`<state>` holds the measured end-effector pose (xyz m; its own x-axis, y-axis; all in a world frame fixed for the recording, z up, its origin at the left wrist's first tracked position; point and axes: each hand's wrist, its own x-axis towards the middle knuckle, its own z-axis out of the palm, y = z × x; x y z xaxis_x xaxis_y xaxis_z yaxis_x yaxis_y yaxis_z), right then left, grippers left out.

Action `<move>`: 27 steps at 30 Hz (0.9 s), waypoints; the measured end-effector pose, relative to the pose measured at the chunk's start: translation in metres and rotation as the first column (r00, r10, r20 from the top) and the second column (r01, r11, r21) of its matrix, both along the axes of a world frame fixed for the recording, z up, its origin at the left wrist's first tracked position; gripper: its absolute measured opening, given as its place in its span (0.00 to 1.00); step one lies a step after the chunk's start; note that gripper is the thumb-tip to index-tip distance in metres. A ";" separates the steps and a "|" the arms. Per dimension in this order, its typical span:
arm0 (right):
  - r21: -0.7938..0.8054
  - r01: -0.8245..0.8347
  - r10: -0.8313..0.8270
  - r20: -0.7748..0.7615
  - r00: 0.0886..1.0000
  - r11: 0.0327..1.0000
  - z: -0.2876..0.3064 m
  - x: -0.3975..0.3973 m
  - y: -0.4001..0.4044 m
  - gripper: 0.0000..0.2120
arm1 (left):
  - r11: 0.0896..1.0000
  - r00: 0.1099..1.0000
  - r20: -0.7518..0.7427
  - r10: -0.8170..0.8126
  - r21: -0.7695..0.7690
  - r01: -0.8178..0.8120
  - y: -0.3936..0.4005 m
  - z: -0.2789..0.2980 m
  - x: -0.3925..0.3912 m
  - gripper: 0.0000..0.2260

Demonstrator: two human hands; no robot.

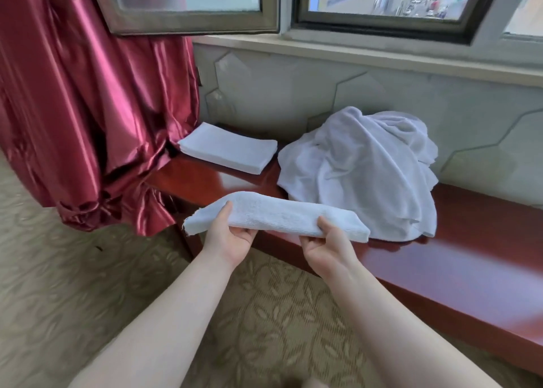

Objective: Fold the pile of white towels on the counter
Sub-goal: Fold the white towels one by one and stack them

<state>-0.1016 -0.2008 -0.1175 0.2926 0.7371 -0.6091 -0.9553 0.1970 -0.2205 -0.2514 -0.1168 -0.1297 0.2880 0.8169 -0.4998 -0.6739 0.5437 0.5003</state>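
Observation:
A folded white towel is held flat in the air over the front edge of the red wooden counter. My left hand grips its left part, thumb on top and fingers underneath. My right hand grips its right part the same way. Behind it, a loose pile of white towels lies crumpled on the counter. A neat stack of folded white towels rests at the counter's left end.
A dark red satin curtain hangs at the left, touching the counter's end. A tiled wall and a window sill back the counter. Patterned carpet covers the floor below.

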 end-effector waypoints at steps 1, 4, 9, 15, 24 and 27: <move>-0.002 0.000 0.000 0.005 1.000 1.000 0.000 -0.003 0.017 0.06 | 1.000 1.000 0.002 -0.003 0.001 0.003 0.016 0.000 -0.003 0.15; -0.019 0.007 -0.006 0.019 1.000 1.000 -0.003 -0.009 0.069 0.07 | 1.000 1.000 -0.004 0.012 -0.004 -0.012 0.068 -0.006 -0.009 0.17; 0.005 0.012 -0.012 0.028 1.000 1.000 -0.007 -0.008 0.156 0.06 | 1.000 1.000 -0.008 0.006 0.017 -0.006 0.154 -0.006 -0.013 0.16; -0.022 -0.004 0.006 0.055 0.998 1.000 -0.006 -0.010 0.243 0.09 | 0.999 1.000 0.026 -0.015 0.045 0.014 0.245 -0.005 -0.015 0.16; -0.067 0.041 -0.034 0.103 0.994 0.997 -0.007 -0.008 0.348 0.12 | 0.998 0.998 0.001 -0.066 0.009 0.066 0.370 -0.018 -0.015 0.17; -0.094 0.100 -0.085 0.147 0.985 0.991 -0.011 -0.002 0.381 0.14 | 0.995 0.995 -0.029 -0.097 -0.011 0.097 0.417 -0.024 -0.013 0.15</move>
